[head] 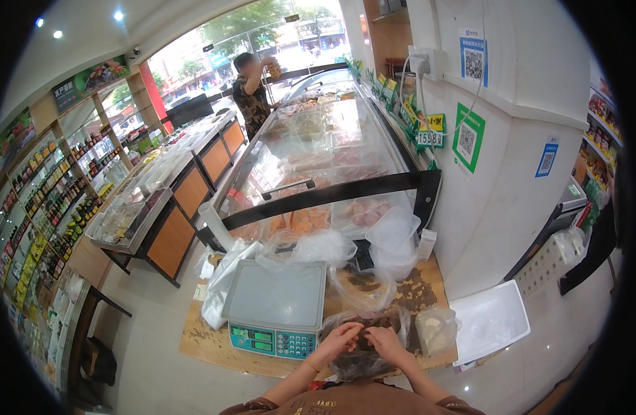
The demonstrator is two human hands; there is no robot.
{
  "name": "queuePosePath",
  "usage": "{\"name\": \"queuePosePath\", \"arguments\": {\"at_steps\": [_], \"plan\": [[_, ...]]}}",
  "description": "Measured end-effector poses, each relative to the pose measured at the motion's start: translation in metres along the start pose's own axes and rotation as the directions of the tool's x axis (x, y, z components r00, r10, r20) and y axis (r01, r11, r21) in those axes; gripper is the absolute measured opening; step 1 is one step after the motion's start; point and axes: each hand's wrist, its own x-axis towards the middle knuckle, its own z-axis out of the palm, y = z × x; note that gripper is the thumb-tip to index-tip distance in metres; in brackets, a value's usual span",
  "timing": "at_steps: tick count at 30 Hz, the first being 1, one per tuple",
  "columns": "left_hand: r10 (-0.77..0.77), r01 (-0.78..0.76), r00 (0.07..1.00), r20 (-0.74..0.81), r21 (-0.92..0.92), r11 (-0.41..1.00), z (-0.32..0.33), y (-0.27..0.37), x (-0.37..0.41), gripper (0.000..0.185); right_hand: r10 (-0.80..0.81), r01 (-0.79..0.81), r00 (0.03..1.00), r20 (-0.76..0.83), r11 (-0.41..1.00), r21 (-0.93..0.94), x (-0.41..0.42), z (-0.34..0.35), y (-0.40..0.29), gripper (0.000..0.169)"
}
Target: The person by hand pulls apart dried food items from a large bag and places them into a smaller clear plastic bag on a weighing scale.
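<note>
My left hand point(340, 343) and my right hand point(386, 344) meet close together over a clear plastic bag point(367, 367) at the counter's near edge. Fingers and thumbs on both are bent inward, with the fingertips almost touching. Whether they pinch the bag's film or something small cannot be made out. Dark brown contents show through the bag, partly hidden by my hands. Left of it, a digital weighing scale point(276, 295) has a bare grey pan and lit green displays. A tied clear bag with pale contents point(436, 330) rests to the right.
Clear plastic bags point(395, 238) and a white bag stack point(227, 285) lie on the worn wooden counter point(427, 290). Beyond is a glass-topped display freezer point(318, 155) with food. A white foam box point(491, 321) stands right, beside a pillar point(504, 155). A person point(251, 96) stands by the freezer's far left.
</note>
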Motion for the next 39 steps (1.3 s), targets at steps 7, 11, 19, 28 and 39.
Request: {"name": "queuePosePath", "arguments": {"at_steps": [7, 11, 19, 28, 39], "plan": [[0.634, -0.475, 0.767, 0.103, 0.755, 0.452, -0.015, -0.017, 0.012, 0.022, -0.016, 0.02, 0.999, -0.046, 0.995, 0.095, 0.005, -0.003, 0.008, 0.02], [0.559, -0.439, 0.812, 0.171, 0.81, 0.39, -0.015, -0.002, 0.007, 0.022, 0.105, -0.127, 0.985, 0.137, 0.979, 0.162, 0.009, -0.014, 0.001, 0.02], [0.534, -0.392, 0.801, 0.271, 0.911, 0.126, -0.008, 0.008, -0.005, 0.018, -0.045, 0.058, 0.997, 0.065, 0.974, -0.219, 0.01, -0.008, -0.003, 0.018], [0.657, -0.326, 0.712, 0.249, 0.945, -0.004, 0.006, 0.014, -0.024, 0.018, 0.237, -0.242, 0.955, -0.178, 0.97, -0.008, 0.011, 0.011, -0.02, 0.024], [0.058, -0.053, 0.998, -0.024, 0.154, 0.987, -0.011, 0.032, -0.032, 0.021, -0.008, 0.004, 1.0, -0.016, 0.973, -0.229, -0.002, 0.008, 0.01, 0.02]]}}
